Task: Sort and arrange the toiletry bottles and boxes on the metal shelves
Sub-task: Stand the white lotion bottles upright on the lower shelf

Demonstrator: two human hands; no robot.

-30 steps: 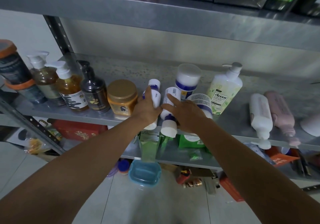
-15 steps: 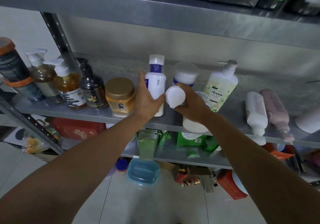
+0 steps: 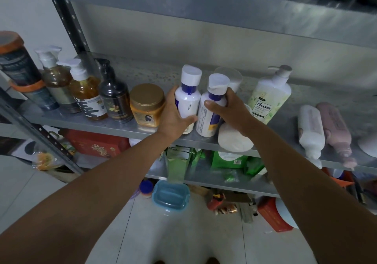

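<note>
The left hand (image 3: 174,119) holds 1 white plastic bottle (image 3: 188,98) w/ a blue band and a white cap. Its thumb lies across the front and its fingers go round the back. The right hand (image 3: 230,110) holds a 2nd white bottle (image 3: 207,121) of the same kind, w/ the thumb in front and the fingers curled round the neck. The 2 bottles stand side by side and touch, near the front edge of the grey metal shelf (image 3: 114,126). Each bottle sits at 12 o'clock from its hand's wrist.

At 9 o'clock from the left hand, just beside it, is 1 orange jar w/ a gold lid (image 3: 147,105). Further at 9 are 3 pump bottles: 1 dark pump bottle (image 3: 114,98) and 2 amber pump bottles (image 3: 85,92) w/ white tops.

At 2 o'clock from the right hand stands 1 pale green pump bottle (image 3: 269,98). At 5 o'clock, under the wrist, 1 round white bottle (image 3: 234,141) lies on its side. Far off at 3 o'clock, 2 more lie flat next to each other: 1 long white bottle (image 3: 311,129) and 1 pink bottle (image 3: 336,129).

The wall behind the shelf is grey. At 6 o'clock there is a lower shelf w/ green packs (image 3: 228,159), then a blue plastic box (image 3: 171,196) and a white tile floor (image 3: 183,233).
</note>
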